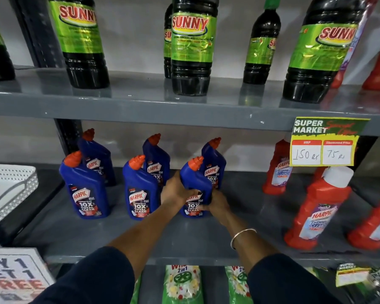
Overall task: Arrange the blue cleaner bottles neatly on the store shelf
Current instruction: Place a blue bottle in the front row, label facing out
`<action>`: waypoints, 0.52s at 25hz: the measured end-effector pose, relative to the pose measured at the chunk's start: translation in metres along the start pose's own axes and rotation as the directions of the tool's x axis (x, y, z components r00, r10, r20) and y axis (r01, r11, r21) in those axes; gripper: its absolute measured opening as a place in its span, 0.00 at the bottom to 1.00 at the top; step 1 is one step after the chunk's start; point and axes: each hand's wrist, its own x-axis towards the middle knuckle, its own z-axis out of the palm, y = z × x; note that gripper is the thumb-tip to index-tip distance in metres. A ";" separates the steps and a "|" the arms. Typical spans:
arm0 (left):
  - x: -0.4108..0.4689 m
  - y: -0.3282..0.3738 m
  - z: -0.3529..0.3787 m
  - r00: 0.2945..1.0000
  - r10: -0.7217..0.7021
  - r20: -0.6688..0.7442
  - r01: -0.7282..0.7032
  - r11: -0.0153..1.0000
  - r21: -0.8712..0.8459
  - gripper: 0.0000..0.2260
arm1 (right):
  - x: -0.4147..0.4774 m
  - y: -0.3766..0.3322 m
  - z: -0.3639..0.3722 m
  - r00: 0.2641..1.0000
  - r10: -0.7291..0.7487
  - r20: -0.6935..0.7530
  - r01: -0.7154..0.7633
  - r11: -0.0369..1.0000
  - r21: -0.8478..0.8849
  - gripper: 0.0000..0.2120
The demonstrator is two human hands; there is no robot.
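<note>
Head view: six blue bottles stand on the middle shelf [239, 233] in three pairs, front and back. Both hands are on the front right bottle [194, 187]. The left hand [177, 190] wraps its left side with the thumb across the label; the right hand [217, 204] cups its lower right side. Each grip is closed on this bottle, whose base appears to rest on the shelf. Just behind it is the back right bottle [214, 163]. The front middle bottle [139, 189] and the front left bottle [85, 187] stand free with labels forward, each with its partner behind. Red bottles [316, 207] stand well apart to the right, some of them leaning. A price tag [324, 142] hangs from the upper shelf edge.

The step in hand looks like squaring up the last front bottle, so the job seems nearly done. The next move likely calls for a small twist or slide to bring its label forward and its base into line with the other two fronts, then releasing without knocking the bottle behind.
</note>
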 end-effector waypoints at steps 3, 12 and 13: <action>0.004 -0.009 -0.001 0.995 0.004 0.100 0.005 0.996 -0.093 0.26 | 0.001 0.000 -0.001 1.000 0.028 0.003 -0.028 0.999 0.032 0.31; -0.020 -0.044 0.003 0.956 -0.114 0.271 0.149 0.982 -0.113 0.10 | -0.024 0.007 -0.010 0.998 0.052 0.026 -0.053 0.998 0.031 0.24; -0.026 -0.043 0.001 0.954 -0.108 0.279 0.139 0.986 -0.096 0.08 | -0.032 0.007 -0.010 0.997 0.068 0.030 -0.069 0.997 0.022 0.24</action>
